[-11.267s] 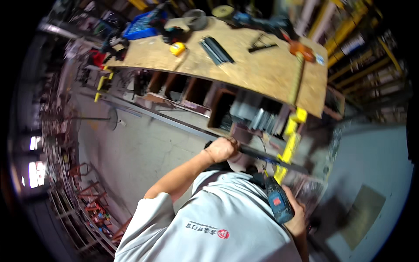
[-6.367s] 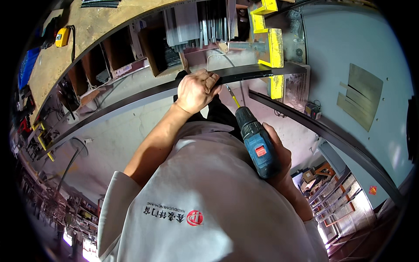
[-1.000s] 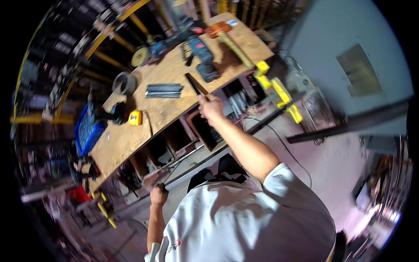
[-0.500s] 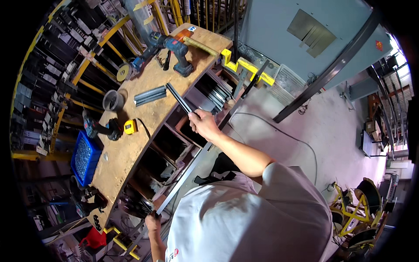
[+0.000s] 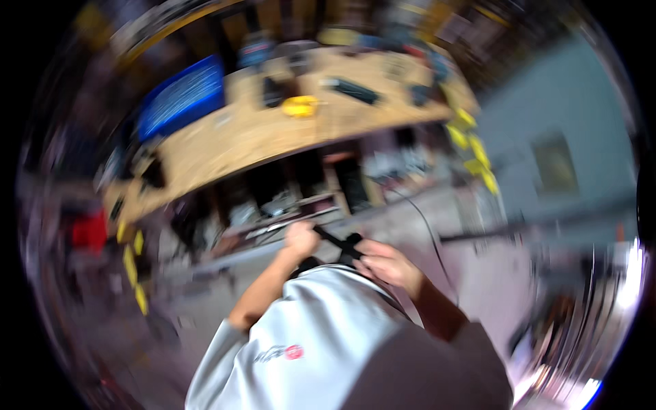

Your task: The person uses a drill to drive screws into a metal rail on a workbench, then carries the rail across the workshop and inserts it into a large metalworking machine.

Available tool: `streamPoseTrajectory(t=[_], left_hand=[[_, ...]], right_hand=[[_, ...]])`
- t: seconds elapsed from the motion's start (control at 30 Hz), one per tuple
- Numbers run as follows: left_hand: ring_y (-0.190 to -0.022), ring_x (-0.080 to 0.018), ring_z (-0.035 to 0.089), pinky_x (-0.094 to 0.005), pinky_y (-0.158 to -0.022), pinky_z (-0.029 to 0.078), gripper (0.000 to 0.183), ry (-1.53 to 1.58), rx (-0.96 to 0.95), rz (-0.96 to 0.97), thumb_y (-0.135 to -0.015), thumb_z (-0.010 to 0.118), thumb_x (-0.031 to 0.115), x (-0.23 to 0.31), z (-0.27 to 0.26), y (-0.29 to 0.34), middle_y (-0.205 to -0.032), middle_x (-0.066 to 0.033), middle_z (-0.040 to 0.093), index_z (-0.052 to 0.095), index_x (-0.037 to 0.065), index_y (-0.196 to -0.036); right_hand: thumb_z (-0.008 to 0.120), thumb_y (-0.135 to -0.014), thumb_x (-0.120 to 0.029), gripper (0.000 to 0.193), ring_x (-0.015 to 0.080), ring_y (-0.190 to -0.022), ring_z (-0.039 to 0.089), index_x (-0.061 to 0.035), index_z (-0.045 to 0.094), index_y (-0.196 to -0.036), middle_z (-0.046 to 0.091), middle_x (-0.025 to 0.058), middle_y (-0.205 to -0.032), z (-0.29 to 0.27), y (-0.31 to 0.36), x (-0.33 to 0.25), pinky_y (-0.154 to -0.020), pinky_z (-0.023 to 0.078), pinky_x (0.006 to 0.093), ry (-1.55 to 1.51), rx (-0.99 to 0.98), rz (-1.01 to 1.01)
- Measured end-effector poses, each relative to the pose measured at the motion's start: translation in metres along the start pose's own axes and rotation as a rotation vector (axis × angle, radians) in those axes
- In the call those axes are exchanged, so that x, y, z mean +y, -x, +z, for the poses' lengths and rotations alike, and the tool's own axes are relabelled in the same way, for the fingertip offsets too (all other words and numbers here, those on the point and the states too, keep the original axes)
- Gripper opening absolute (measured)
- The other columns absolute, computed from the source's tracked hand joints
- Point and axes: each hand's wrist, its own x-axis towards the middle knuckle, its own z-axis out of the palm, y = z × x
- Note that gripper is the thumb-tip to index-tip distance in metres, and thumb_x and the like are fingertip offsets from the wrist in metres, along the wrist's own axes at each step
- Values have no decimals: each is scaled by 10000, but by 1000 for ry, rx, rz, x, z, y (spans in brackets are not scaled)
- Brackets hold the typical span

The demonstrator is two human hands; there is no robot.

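Observation:
In front of my waist, my left hand (image 5: pixel 301 239) is closed round one end of a short dark strip (image 5: pixel 331 238). The strip slants down to the right toward my right hand (image 5: pixel 389 263), whose fingers are curled at its other end. Motion blur hides the strip's exact shape. Beyond both hands stands a wooden workbench (image 5: pixel 205 156). On its top lie a bundle of dark metal strips (image 5: pixel 353 90) and a yellow tape measure (image 5: pixel 299 106).
A blue bin (image 5: pixel 183 97) of small parts sits at the bench's left, near a blurred cordless drill (image 5: pixel 258 51). Yellow stepped brackets (image 5: pixel 471 140) project at the right end, others (image 5: pixel 131 263) at the left. A cable (image 5: pixel 430 229) runs over the floor. A grey panel (image 5: pixel 581 130) stands at right.
My view has swung, so the bench now lies across the top. My right hand has left the strips over the bench, and both hands have come together before my waist.

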Motion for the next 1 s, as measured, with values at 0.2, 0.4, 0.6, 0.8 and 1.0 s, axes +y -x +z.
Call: streamPoseTrajectory(t=[0.2, 0.4, 0.6, 0.8, 1.0], left_hand=[[-842, -364, 714, -484, -731, 570, 217, 58, 183, 202, -772, 689, 268, -11, -33, 32, -837, -167, 721, 713, 55, -740], [-818, -371, 723, -477, -719, 586, 249, -42, 75, -101, -780, 754, 317, -90, -61, 106, -833, -158, 738, 749, 68, -800], [-822, -388, 720, -490, -748, 574, 167, -10, 129, -247, -782, 672, 206, -162, -86, 165, -830, -160, 740, 754, 62, -765], [-768, -367, 713, -472, -691, 573, 130, 24, 322, -76, -751, 650, 204, -118, -51, 115, -764, -154, 717, 723, 104, -716], [-792, -358, 721, -470, -690, 571, 155, 62, 214, -57, -761, 703, 258, -71, -48, 88, -773, -142, 725, 725, 107, -731]], right_hand=[[630, -986, -34, 93, 74, -583, 502, -44, 588, -1068, 544, -30, -710, 8, -13, 8, -539, 415, 234, 379, 313, -22], [657, -960, -69, 184, 292, -883, 650, 28, 659, -1116, 653, 151, -983, 14, -75, -12, -806, 520, 382, 1447, 93, -462], [674, -925, -84, 262, 410, -1126, 601, 17, 659, -1166, 644, 210, -1192, 28, -126, 10, -989, 480, 465, 1634, -17, -595], [699, -889, -65, 330, 400, -1166, 592, 5, 657, -1209, 639, 201, -1236, 27, -130, 22, -1022, 471, 464, 1631, -25, -590], [698, -892, -59, 323, 401, -1159, 598, 20, 663, -1203, 646, 208, -1222, 3, -130, 27, -1017, 476, 464, 1711, 12, -617]])
